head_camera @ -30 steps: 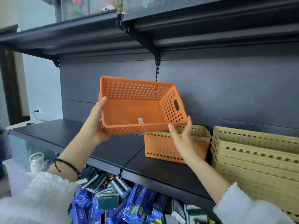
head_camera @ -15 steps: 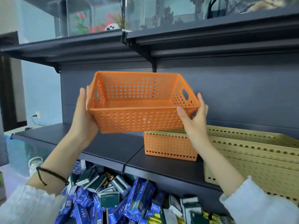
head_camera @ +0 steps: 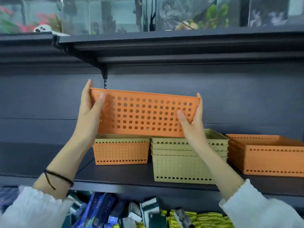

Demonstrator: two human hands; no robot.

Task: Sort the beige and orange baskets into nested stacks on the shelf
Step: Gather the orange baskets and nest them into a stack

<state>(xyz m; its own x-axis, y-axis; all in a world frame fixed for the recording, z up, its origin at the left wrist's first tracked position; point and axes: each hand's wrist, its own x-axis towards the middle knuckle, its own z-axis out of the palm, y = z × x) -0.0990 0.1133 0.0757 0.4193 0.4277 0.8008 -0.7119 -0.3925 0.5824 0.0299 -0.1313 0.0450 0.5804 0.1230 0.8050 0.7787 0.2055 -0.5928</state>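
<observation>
Overhead, both hands [head_camera: 92,111] grip orange basket [head_camera: 144,114]; no writing legible.

Your pic is soft & a bit blurry all over. Light is gentle, brightest up top behind the glass tanks [head_camera: 115,14]. Dark shelf [head_camera: 125,176] has faint shadows. Edges bend, bottom boxes [head_camera: 98,211] look smeared.

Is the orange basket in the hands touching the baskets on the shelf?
Cannot tell. In the head view the held orange basket overlaps the rims of the beige stack; no gap or contact shows.
</observation>
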